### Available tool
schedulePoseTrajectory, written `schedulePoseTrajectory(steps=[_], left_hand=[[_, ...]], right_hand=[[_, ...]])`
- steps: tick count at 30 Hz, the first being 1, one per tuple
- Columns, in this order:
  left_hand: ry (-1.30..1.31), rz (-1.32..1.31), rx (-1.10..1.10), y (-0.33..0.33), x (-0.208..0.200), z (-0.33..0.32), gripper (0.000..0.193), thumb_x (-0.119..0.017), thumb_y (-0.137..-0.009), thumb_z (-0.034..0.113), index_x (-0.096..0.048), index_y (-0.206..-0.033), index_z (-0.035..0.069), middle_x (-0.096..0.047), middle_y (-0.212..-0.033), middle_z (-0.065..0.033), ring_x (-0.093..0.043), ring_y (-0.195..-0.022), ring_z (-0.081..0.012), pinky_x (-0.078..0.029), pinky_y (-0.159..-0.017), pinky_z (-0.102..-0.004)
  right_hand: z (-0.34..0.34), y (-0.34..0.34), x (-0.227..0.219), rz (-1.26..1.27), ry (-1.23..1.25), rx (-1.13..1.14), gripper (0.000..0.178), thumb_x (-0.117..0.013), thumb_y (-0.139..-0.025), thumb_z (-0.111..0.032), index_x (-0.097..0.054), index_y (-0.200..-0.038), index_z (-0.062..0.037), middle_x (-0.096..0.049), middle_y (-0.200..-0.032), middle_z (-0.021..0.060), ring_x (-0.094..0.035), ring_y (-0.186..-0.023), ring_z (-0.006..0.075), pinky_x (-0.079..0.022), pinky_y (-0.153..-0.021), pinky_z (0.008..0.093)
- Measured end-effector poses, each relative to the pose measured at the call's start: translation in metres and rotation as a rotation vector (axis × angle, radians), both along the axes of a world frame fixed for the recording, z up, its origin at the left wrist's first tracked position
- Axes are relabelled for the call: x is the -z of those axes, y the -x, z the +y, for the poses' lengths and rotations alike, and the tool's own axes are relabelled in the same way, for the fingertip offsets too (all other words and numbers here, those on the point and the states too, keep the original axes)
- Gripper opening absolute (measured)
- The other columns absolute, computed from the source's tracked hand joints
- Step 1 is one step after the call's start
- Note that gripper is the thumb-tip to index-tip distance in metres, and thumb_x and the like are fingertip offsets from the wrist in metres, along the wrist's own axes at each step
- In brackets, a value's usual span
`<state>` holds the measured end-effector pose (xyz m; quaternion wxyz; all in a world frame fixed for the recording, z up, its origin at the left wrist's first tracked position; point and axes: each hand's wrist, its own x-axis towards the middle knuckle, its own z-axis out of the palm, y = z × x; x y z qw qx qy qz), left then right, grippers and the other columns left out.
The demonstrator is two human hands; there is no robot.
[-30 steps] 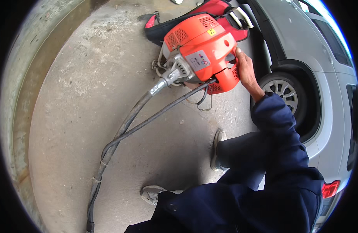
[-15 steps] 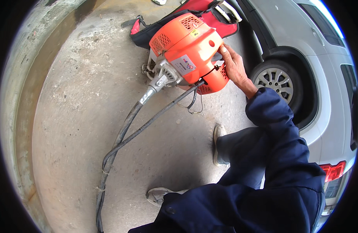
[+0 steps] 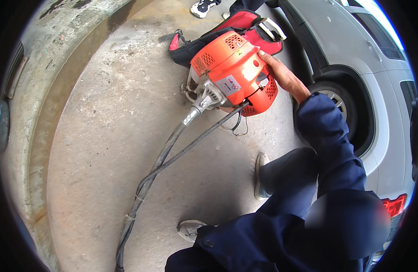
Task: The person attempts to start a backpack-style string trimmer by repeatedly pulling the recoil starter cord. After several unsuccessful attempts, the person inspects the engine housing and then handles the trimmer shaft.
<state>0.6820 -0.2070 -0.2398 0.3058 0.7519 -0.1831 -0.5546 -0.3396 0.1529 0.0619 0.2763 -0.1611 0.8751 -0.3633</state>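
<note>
An orange-cased small engine (image 3: pixel 245 68) of what looks like a backpack brush cutter stands tilted on the ground in front of me. My right hand (image 3: pixel 288 78), in a dark blue sleeve, grips the far right edge of its casing. One digit shows on the upper corner; the other fingers are hidden behind the casing. From the engine's silver metal housing (image 3: pixel 206 96) a black flexible shaft (image 3: pixel 172 138) runs down to the lower left. Alongside it goes a ribbed grey cable sleeve (image 3: pixel 197 138), tied on with thin bands. My left hand is out of view.
A red and black padded harness (image 3: pixel 243 22) lies directly behind the engine. Close on the right stands a silver car (image 3: pixel 376 81). A concrete kerb (image 3: pixel 66 50) curves along the left. Another person's shoe (image 3: pixel 202 8) is at the top. My own shoes are below.
The whole view has shifted, so the engine appears further right and lower. My right hand has slid toward the casing's far corner. More of the other person's feet shows.
</note>
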Motion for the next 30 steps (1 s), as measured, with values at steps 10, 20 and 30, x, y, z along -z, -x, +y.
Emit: schedulePoseTrajectory(steps=[10, 20, 30], left_hand=[[0.014, -0.081, 0.089, 0.007, -0.043, 0.005, 0.043, -0.058, -0.103, 0.049, -0.065, -0.118, 0.009, -0.067, -0.107, -0.0130, -0.066, -0.106, -0.0317, -0.058, -0.091, -0.0510], [-0.013, -0.144, 0.119, 0.037, -0.067, 0.015, 0.043, -0.058, -0.103, 0.049, -0.064, -0.119, 0.009, -0.067, -0.108, -0.0136, -0.065, -0.107, -0.0323, -0.057, -0.092, -0.0513], [-0.087, -0.150, 0.224, 0.092, -0.039, -0.001, 0.044, -0.058, -0.103, 0.048, -0.064, -0.119, 0.008, -0.066, -0.110, -0.0141, -0.065, -0.108, -0.0328, -0.056, -0.093, -0.0515]], right_hand=[[0.018, 0.003, 0.015, 0.190, -0.020, -0.062, 0.091, -0.054, -0.101, -0.071, -0.054, -0.148, 0.0072, -0.065, -0.138, 0.0214, -0.061, -0.130, 0.0263, -0.044, -0.116, 0.0383], [0.014, 0.000, 0.019, 0.299, 0.018, -0.067, 0.082, -0.057, -0.102, -0.065, -0.058, -0.144, 0.0065, -0.072, -0.125, 0.0202, -0.068, -0.118, 0.0244, -0.051, -0.106, 0.0376], [0.011, -0.002, 0.010, 0.302, -0.028, -0.115, 0.082, -0.059, -0.102, -0.062, -0.052, -0.148, 0.0057, -0.071, -0.126, 0.0227, -0.068, -0.118, 0.0272, -0.052, -0.104, 0.0398]])
